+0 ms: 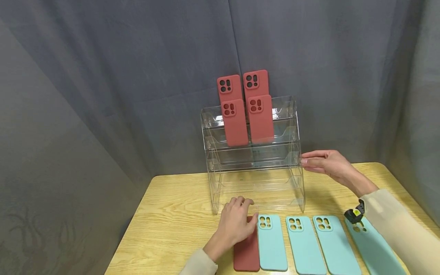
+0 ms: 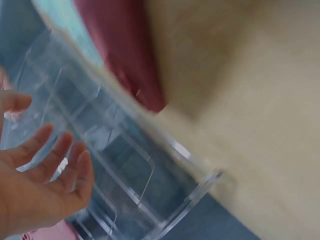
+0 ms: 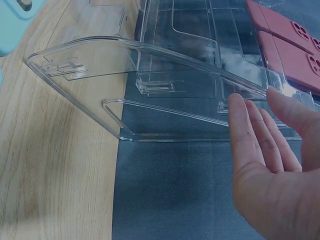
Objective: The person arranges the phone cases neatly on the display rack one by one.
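Note:
A clear tiered display rack (image 1: 254,167) stands at the back of the table. Several red phone cases (image 1: 260,126) lean upright in its top two tiers. My right hand (image 1: 335,166) is at the rack's right side; in the right wrist view its straight fingers (image 3: 243,130) lie along the clear side panel (image 3: 175,87), with the thumb by the panel's edge. My left hand (image 1: 237,221), fingers loosely bent and holding nothing, is over a dark red phone case (image 1: 246,254) on the table. In the left wrist view those fingers (image 2: 62,150) overlap the rack.
Several teal phone cases (image 1: 272,244) lie in a row right of the dark red one, the rightmost partly hidden by my right sleeve (image 1: 400,225). A grey curtain (image 1: 165,95) hangs behind the wooden table (image 1: 165,214).

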